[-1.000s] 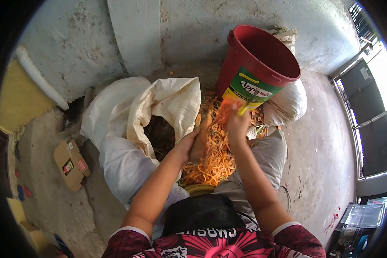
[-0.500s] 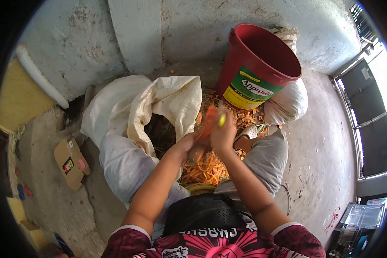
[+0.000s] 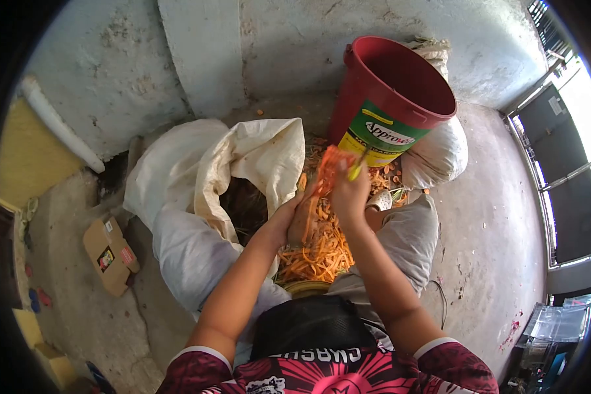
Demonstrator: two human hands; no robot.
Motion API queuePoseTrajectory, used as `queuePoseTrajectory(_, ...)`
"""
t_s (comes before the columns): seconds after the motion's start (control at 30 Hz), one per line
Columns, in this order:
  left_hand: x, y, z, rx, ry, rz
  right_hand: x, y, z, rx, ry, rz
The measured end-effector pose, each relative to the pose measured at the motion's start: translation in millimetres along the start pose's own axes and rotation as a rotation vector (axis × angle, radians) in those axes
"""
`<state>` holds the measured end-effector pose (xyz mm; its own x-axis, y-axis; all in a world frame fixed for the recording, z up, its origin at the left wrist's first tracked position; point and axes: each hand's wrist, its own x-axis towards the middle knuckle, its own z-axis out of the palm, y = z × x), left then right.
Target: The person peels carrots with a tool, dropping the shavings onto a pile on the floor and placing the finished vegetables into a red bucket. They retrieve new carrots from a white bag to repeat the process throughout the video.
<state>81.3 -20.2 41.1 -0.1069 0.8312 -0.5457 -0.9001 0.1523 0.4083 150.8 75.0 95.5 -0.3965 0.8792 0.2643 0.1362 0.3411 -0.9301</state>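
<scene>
My left hand (image 3: 285,220) is closed round the lower end of a carrot (image 3: 329,164), which points up and away from me. Strips of peel hang along its side. In my right hand (image 3: 350,197) is a yellow-handled peeler (image 3: 355,172), held close against the carrot's upper part; its blade is mostly hidden. Below both hands lies a heap of orange carrot peelings (image 3: 318,256) between my legs. To the left of them, an open white woven sack (image 3: 269,148) shows a dark inside.
A tall dark red bucket (image 3: 348,92) with a margarine label stands just beyond my hands. Behind it leans a stuffed white sack (image 3: 440,154). A flattened cardboard box (image 3: 110,256) lies on the floor at left. The wall (image 3: 295,46) rises at the back.
My right hand has moved slightly to the right and down, and the peeler is now less blurred. A long strip of peel now hangs by the carrot.
</scene>
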Motion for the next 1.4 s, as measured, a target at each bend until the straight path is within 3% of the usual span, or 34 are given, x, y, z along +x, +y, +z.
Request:
queuePoseTrajectory(0.03, 4, 3, -13, 0.006, -0.116, -0.041, -13, -3, 6, -0.068, -0.025, -0.046)
queuePoseTrajectory(0.13, 12, -2, -13, -0.065, 0.028, 0.013, -32, 1, 13, -0.067, -0.142, 0.043)
queuePoseTrajectory(0.23, -1, 0, -1, 0.109, 0.123, 0.074, -40, -1, 14, -0.210, -0.100, -0.062)
queuePoseTrajectory(0.43, 4, -5, -20, -0.005, -0.106, -0.076, -34, -4, 5, -0.127, -0.171, 0.087)
queuePoseTrajectory(0.53, 12, -9, -14, -0.023, -0.017, 0.114, -39, 4, 8, -0.182, -0.197, 0.168)
queuePoseTrajectory(0.63, 7, -6, -10, -0.047, 0.037, 0.077, -40, 11, 11, -0.188, -0.066, 0.009)
queuePoseTrajectory(0.73, 13, -12, -21, -0.049, 0.003, 0.091, -40, 11, 11, -0.245, -0.117, 0.003)
queuePoseTrajectory(0.8, 13, -14, -21, 0.131, -0.044, -0.031, -23, 20, 10, -0.339, -0.032, 0.005)
queuePoseTrajectory(0.87, 8, -15, -18, 0.273, -0.072, -0.097, 28, 27, -7, -0.314, 0.161, 0.209)
queuePoseTrajectory(0.93, -2, -19, -13, 0.386, -0.088, -0.116, 71, 51, -30, -0.402, 0.276, 0.183)
queuePoseTrajectory(1.0, -13, -8, 4, 0.339, -0.058, -0.069, 92, 77, -40, -0.445, 0.456, 0.005)
queuePoseTrajectory(1.1, 0, -3, -4, 0.181, 0.044, 0.018, 93, 79, -38, -0.236, 0.472, -0.070)
queuePoseTrajectory(1.17, 6, 1, -9, 0.126, 0.037, 0.000, 66, 56, -25, 0.036, 0.177, 0.150)
queuePoseTrajectory(1.2, 9, 3, -13, 0.100, 0.033, -0.008, 43, 42, -15, -0.114, 0.095, -0.025)
queuePoseTrajectory(1.3, 22, 2, -26, 0.032, -0.050, -0.005, -15, 11, 7, 0.001, -0.164, 0.090)
queuePoseTrajectory(1.4, 22, -1, -20, -0.012, -0.014, 0.066, -36, 20, 19, -0.160, -0.149, 0.054)
